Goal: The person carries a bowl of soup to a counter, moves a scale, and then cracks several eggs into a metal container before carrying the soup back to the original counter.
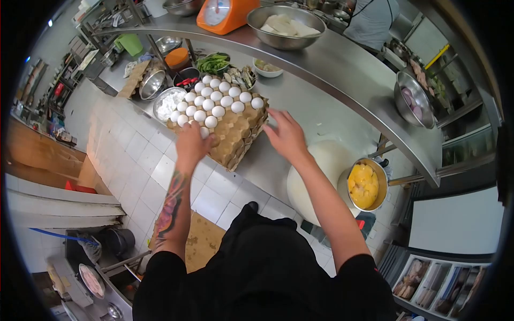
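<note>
A stack of cardboard egg trays [234, 132] lies on the steel counter before me. White eggs [218, 97] fill its back and left part; bare cups show at the front right. My left hand [194, 143] is over the front left corner, its fingers and thumb closed around a white egg [204, 132] that they partly hide. At the right edge of the stack is my right hand [287, 135], fingers and thumb apart, the fingertips close to or touching the cardboard. Cracked eggs with yellow yolks sit in a metal pan [381, 179] to the right.
A round whitish board or lid [308, 184] lies beside the pan. Behind the trays are green vegetables [213, 63] and a bowl of white powder [169, 103]. An overhead steel shelf [342, 67] carries an orange scale [225, 15] and a metal bowl [286, 40]. Another person [372, 21] stands beyond.
</note>
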